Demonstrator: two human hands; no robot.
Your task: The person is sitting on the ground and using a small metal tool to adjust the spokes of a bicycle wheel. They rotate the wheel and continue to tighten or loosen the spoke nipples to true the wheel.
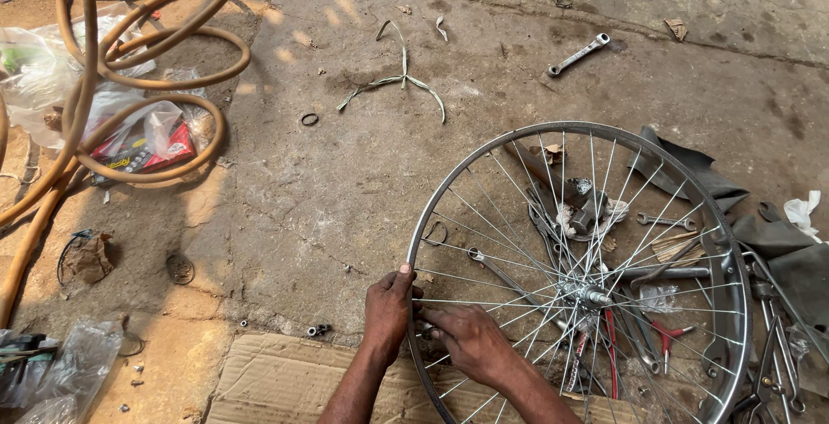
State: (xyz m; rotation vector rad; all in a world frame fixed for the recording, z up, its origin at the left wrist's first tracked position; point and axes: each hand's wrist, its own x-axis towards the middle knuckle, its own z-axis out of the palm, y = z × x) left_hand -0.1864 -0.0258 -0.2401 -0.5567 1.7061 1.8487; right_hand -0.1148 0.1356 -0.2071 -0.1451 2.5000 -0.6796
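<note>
The left hand [388,310] is gripping the rim of the bicycle wheel [449,184], fingers curled around it. The right hand [469,338] is lying just beside, inside the rim, its fingers pressed together among the spokes, pointing toward the left hand; what they are pinching I cannot tell. The hub [585,293] is sitting well apart, beyond the right fingers.

Wheel rim [449,184] cut off at bottom edge; tools [604,243] partly hidden behind spokes [518,251].

Both bare forearms reach in from the near edge, converging. The left hand [388,310] is curled in a closed grip, thumb up. The right hand [467,338] lies just beside it, fingers pinched leftward.
</note>
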